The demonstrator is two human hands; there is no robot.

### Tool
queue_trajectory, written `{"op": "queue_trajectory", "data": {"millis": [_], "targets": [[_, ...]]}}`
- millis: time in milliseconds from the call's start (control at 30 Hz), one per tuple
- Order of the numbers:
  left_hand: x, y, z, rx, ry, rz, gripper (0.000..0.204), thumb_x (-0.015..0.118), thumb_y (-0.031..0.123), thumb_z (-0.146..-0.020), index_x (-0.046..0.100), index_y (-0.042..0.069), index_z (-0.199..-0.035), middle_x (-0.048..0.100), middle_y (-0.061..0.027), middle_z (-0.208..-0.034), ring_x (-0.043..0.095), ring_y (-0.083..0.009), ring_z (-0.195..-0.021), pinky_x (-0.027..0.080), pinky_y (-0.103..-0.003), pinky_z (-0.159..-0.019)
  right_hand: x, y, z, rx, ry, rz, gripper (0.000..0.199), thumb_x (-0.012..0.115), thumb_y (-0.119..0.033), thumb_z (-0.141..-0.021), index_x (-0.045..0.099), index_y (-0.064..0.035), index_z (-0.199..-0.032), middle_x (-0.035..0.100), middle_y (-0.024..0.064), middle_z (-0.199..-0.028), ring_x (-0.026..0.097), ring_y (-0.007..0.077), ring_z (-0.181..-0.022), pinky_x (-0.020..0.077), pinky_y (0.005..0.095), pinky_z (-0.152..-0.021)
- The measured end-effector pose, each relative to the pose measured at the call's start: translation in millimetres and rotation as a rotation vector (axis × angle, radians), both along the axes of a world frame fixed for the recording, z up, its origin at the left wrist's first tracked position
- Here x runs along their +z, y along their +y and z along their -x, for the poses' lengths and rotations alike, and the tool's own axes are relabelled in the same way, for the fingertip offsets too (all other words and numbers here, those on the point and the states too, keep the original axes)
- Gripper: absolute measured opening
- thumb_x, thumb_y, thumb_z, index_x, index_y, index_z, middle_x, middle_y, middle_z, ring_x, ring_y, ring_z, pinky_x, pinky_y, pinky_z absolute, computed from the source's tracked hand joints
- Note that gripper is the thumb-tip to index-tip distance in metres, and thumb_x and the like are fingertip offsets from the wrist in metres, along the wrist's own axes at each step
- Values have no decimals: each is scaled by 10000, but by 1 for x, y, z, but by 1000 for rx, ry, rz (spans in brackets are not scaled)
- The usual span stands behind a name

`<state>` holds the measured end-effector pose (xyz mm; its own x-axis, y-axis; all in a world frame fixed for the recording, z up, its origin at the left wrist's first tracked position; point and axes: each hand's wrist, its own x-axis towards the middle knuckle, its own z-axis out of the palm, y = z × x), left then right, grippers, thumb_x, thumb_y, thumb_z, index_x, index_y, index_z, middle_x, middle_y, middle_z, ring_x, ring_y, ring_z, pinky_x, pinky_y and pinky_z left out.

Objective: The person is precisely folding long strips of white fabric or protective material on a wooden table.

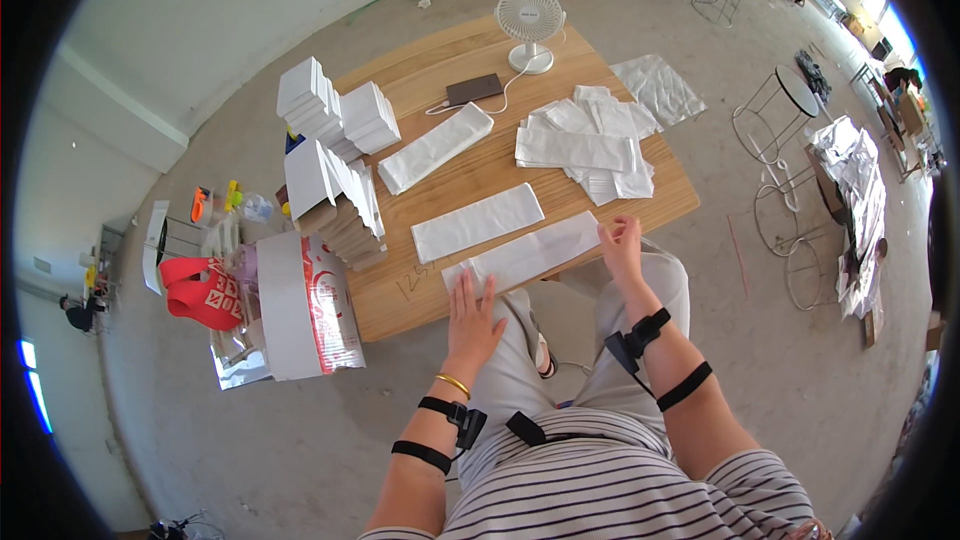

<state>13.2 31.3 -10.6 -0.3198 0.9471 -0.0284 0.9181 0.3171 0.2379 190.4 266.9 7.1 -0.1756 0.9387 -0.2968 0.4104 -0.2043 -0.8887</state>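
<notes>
A long, flat white sleeve (540,252) lies along the near edge of the wooden table (565,70). My left hand (472,322) rests flat on its left end, fingers stretched out. At the other end, my right hand (623,248) is closed, with thumb and fingertips pinching the sleeve's right corner. Just beyond it lies a second folded white strip (478,224), and farther back a third white strip (437,148) sits at a slant. A loose, overlapping pile of white sleeves (590,145) covers the table's right side.
Tall stacks of white cards or flat boxes (335,180) stand on the left edge. A white fan (530,25) and a dark power bank (474,89) with a cable stand at the back. Left of the table is an open carton (285,310) with a red bag (205,295); stools (795,90) stand right.
</notes>
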Motion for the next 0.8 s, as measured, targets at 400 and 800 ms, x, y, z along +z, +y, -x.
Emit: {"op": "queue_trajectory", "data": {"millis": [400,800], "targets": [[-3,1,1,10,-6,40,928,703,358,-851,167,152,-1580,89,-310,-1584,108,-481,-1469,137,-519,-1204,-7,-84,60,1113,-457,-885,972,751,-432,-772,258,-105,-1543,198,114,-1619,163,279,-1504,114,470,-1229],[-8,0,-5,79,31,-65,894,675,371,-873,187,82,-1564,129,-332,-1569,125,-468,-1471,138,-528,-1198,-19,-86,63,1112,-603,-932,1007,762,-384,-764,206,-121,-1561,177,128,-1625,162,298,-1505,137,477,-1220]]}}
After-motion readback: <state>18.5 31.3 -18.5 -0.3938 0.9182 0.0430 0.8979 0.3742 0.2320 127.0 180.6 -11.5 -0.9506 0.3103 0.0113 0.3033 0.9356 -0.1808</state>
